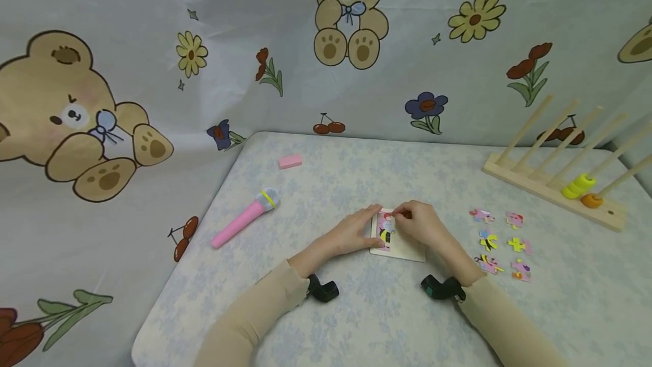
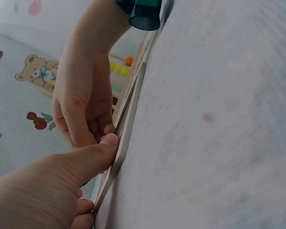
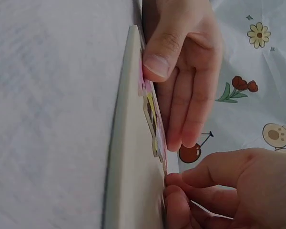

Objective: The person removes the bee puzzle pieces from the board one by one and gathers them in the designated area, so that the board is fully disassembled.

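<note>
A small wooden puzzle board (image 1: pixel 414 250) lies on the table, with joined pink, yellow and black pieces (image 1: pixel 385 235) along its left side. My left hand (image 1: pixel 350 232) (image 2: pixel 57 183) steadies the board's left side, thumb over the lower pieces and fingers by the far corner. At the board's far edge, the right hand (image 1: pixel 427 225) (image 3: pixel 257 188) pinches a reddish puzzle piece (image 1: pixel 389 215), mostly hidden by the fingertips. The right wrist view shows the left thumb on the pieces (image 3: pixel 151 112) and the board's edge (image 3: pixel 121 143) side-on.
Several loose puzzle pieces (image 1: pixel 489 240) lie right of the board. Behind them stands a wooden peg rack (image 1: pixel 540 187) with yellow and orange beads. To the left are a pink toy microphone (image 1: pixel 239 223) and a pink block (image 1: pixel 290 161). A patterned curtain hangs behind the table.
</note>
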### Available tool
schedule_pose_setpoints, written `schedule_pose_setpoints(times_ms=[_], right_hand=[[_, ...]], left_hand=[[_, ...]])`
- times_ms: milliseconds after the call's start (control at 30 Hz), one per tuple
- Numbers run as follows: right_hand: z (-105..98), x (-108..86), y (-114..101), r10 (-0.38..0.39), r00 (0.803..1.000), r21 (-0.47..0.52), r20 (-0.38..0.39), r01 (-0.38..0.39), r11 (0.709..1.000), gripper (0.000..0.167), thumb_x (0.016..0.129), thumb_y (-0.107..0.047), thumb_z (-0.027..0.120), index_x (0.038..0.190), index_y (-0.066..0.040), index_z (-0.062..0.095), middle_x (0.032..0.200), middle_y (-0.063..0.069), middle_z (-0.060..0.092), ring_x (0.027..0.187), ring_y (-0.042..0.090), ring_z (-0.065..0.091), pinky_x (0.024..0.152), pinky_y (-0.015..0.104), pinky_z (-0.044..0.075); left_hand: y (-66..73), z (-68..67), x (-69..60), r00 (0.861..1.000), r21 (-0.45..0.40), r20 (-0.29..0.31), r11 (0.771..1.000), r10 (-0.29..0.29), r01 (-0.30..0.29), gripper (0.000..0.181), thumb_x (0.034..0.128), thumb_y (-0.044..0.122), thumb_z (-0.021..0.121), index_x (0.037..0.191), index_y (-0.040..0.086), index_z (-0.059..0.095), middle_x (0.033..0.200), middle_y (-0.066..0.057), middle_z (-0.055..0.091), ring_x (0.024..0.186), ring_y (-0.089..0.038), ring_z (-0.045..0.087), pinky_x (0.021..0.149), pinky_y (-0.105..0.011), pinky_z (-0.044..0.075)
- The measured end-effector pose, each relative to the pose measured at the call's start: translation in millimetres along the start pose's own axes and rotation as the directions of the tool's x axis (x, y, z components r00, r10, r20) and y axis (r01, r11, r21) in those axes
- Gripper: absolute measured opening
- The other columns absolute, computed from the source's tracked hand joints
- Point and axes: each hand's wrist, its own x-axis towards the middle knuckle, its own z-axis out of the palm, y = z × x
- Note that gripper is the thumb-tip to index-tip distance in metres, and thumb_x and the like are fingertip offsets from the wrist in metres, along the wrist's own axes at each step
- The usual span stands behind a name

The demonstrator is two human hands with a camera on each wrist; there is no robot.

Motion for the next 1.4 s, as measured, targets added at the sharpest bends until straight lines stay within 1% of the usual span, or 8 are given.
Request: schedule_pose_setpoints(times_ms=[100, 267, 567, 700, 867, 1000, 1200, 1400], right_hand=[[-4, -0.9, 0, 0.053, 0.996, 0.069, 0.072, -0.058, 0.996, 0.020, 0.094, -0.009, 0.056, 0.103, 0.002, 0.069, 0.096, 0.014, 0.066, 0.077, 0.022, 0.059, 0.063, 0.033, 0.050], [-7, -1.6, 2, 0.075, 0.979, 0.224, 0.190, -0.117, 0.967, 0.028, 0.096, -0.014, 0.056, 0.113, 0.007, 0.064, 0.087, 0.010, 0.064, 0.070, 0.019, 0.055, 0.057, 0.029, 0.048], [-5, 0.8, 6, 0.086, 0.970, 0.320, 0.227, -0.158, 0.934, 0.033, 0.095, -0.017, 0.058, 0.116, 0.008, 0.062, 0.081, 0.009, 0.063, 0.072, 0.019, 0.054, 0.063, 0.027, 0.046], [-3, 1.4, 4, 0.073, 0.976, 0.321, 0.205, -0.137, 0.937, 0.032, 0.095, -0.015, 0.057, 0.114, 0.010, 0.062, 0.082, 0.010, 0.065, 0.072, 0.019, 0.056, 0.062, 0.027, 0.047], [1, -0.9, 1, 0.089, 0.986, 0.253, 0.139, -0.122, 0.960, 0.029, 0.095, -0.016, 0.058, 0.113, 0.006, 0.063, 0.086, 0.009, 0.066, 0.074, 0.019, 0.060, 0.060, 0.028, 0.048], [4, -2.0, 2, 0.065, 0.996, 0.202, 0.062, -0.077, 0.976, 0.030, 0.095, -0.018, 0.058, 0.115, 0.004, 0.063, 0.094, 0.010, 0.068, 0.080, 0.019, 0.063, 0.067, 0.031, 0.050], [4, -2.1, 1, 0.058, 0.998, 0.222, 0.004, -0.057, 0.973, 0.027, 0.095, -0.015, 0.059, 0.113, 0.004, 0.064, 0.098, 0.014, 0.069, 0.084, 0.022, 0.067, 0.074, 0.035, 0.052], [6, -2.5, -1, 0.076, 0.997, 0.234, -0.009, -0.072, 0.970, 0.025, 0.095, -0.013, 0.058, 0.111, 0.005, 0.066, 0.098, 0.013, 0.069, 0.087, 0.022, 0.067, 0.074, 0.029, 0.053]], left_hand=[[0.2, -0.2, 0.1, 1.000, -0.003, 0.002, 1.000, -0.002, 0.002, 0.087, 0.0857, 0.044, 0.067, 0.151, 0.009, 0.022, 0.153, -0.007, 0.024, 0.139, -0.020, 0.022, 0.111, -0.035, 0.021], [0.1, 0.6, -0.9, 1.000, -0.002, 0.009, 1.000, -0.011, 0.011, 0.087, 0.0858, 0.046, 0.066, 0.151, 0.010, 0.021, 0.153, -0.006, 0.024, 0.139, -0.021, 0.023, 0.110, -0.036, 0.022], [-0.4, -0.1, -1.6, 1.000, -0.004, 0.014, 1.000, -0.027, 0.027, 0.087, 0.0857, 0.047, 0.066, 0.152, 0.012, 0.021, 0.153, -0.006, 0.024, 0.138, -0.024, 0.024, 0.110, -0.038, 0.022], [-0.4, -0.8, -1.8, 0.999, -0.022, 0.012, 0.999, -0.032, 0.032, 0.087, 0.0855, 0.047, 0.066, 0.152, 0.013, 0.021, 0.153, -0.006, 0.024, 0.138, -0.027, 0.023, 0.110, -0.040, 0.023], [-1.2, 1.2, -0.8, 1.000, -0.014, 0.007, 1.000, -0.024, 0.024, 0.087, 0.0856, 0.048, 0.065, 0.152, 0.012, 0.021, 0.153, -0.006, 0.024, 0.138, -0.026, 0.024, 0.110, -0.040, 0.023], [-1.1, 1.4, -0.1, 1.000, -0.003, 0.005, 1.000, -0.023, 0.023, 0.088, 0.0856, 0.048, 0.065, 0.152, 0.012, 0.020, 0.153, -0.006, 0.024, 0.138, -0.026, 0.024, 0.110, -0.040, 0.023], [0.3, 0.0, 0.4, 1.000, 0.012, 0.003, 1.000, -0.023, 0.023, 0.087, 0.0857, 0.046, 0.066, 0.152, 0.011, 0.021, 0.153, -0.006, 0.025, 0.138, -0.026, 0.024, 0.110, -0.038, 0.022], [1.1, -0.2, -0.5, 1.000, 0.007, 0.003, 1.000, -0.018, 0.018, 0.088, 0.0855, 0.046, 0.067, 0.151, 0.010, 0.021, 0.153, -0.007, 0.025, 0.138, -0.026, 0.023, 0.111, -0.037, 0.020]])
